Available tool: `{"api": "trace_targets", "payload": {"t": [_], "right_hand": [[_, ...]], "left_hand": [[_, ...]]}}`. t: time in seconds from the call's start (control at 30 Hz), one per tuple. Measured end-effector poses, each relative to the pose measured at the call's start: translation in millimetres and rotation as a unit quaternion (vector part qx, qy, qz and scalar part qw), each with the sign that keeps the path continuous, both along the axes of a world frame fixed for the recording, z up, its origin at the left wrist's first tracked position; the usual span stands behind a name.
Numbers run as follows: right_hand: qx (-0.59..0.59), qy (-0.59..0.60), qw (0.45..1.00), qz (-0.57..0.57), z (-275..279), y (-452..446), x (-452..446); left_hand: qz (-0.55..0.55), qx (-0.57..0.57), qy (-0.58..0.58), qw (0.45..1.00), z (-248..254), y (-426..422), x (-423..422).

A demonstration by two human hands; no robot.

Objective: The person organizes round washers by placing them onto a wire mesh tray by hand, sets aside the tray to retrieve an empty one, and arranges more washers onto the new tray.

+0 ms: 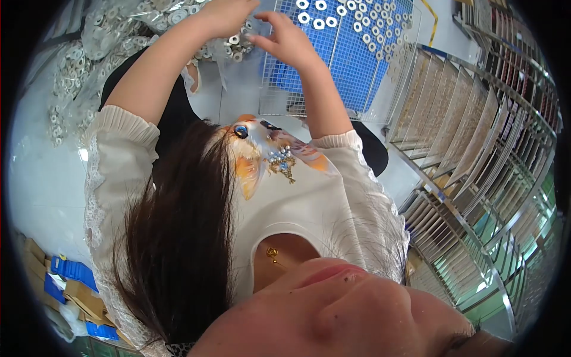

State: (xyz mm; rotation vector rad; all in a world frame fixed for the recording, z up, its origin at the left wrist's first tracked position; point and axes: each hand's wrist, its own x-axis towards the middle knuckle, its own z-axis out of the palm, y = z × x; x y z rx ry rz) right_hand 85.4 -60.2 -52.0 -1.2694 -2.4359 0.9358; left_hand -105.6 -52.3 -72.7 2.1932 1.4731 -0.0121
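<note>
At the top edge, my left hand (229, 18) is partly cut off by the frame. Its visible fingers are bent close together, and whatever they may hold does not show. Facing it, my right hand (286, 43) has thumb and index finger apart, with nothing visible between them. Below and between both hands lie clear plastic bags (229, 50) of white and metallic ring-shaped pieces. My right hand is over the left edge of a wire mesh rack (279, 106) with blue beneath it. White rings (319, 24) are laid out on the rack in rows.
More bagged rings (74, 68) are heaped at the left on a pale surface. Metal shelving (458, 196) with many stacked trays stands along the right. Cardboard and blue boxes (74, 271) sit at the lower left. Long hair hangs over the white top (297, 208).
</note>
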Motion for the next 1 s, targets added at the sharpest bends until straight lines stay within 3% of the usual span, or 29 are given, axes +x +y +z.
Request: {"api": "trace_targets", "payload": {"t": [0.1,0.13,0.17,0.23,0.27,0.33,0.57,0.63,0.73,0.87,1.0], "right_hand": [[-0.034,0.03,0.993,-0.109,-8.8,25.3,12.7],[-0.005,0.019,0.987,-0.157,-16.3,36.7,24.4],[0.054,-0.059,0.978,-0.191,-20.3,47.2,36.8],[0.086,-0.177,0.955,-0.222,-46.1,60.4,67.1],[0.08,-0.198,0.954,-0.213,-55.7,62.7,79.6],[0.074,-0.227,0.951,-0.197,-77.2,63.5,94.2],[-0.004,-0.165,0.966,-0.199,-68.6,73.8,101.2],[0.006,-0.156,0.932,-0.326,-69.7,77.4,103.7],[0.002,-0.207,0.911,-0.356,-79.5,81.0,105.4],[-0.026,-0.194,0.918,-0.344,-81.9,86.3,112.3],[0.005,-0.096,0.937,-0.336,-95.4,87.5,118.6]], "left_hand": [[0.014,0.01,-0.009,1.0,-7.0,0.1,-0.4],[0.013,-0.043,-0.009,0.999,-7.6,2.3,0.3],[0.017,-0.086,-0.006,0.996,-5.7,9.3,-2.0],[0.035,0.005,-0.101,0.994,6.0,-2.5,-4.6],[0.031,-0.095,-0.035,0.994,13.1,6.3,-0.9],[0.008,-0.086,-0.022,0.996,32.7,4.5,1.0],[-0.02,-0.02,-0.002,1.0,26.5,1.7,3.0],[-0.026,-0.026,-0.004,0.999,32.1,0.3,3.0],[-0.034,-0.076,0.02,0.996,47.5,3.7,5.6],[-0.011,-0.069,-0.002,0.998,45.0,-0.2,3.9],[-0.027,-0.057,-0.001,0.998,26.4,7.3,0.7]]}}
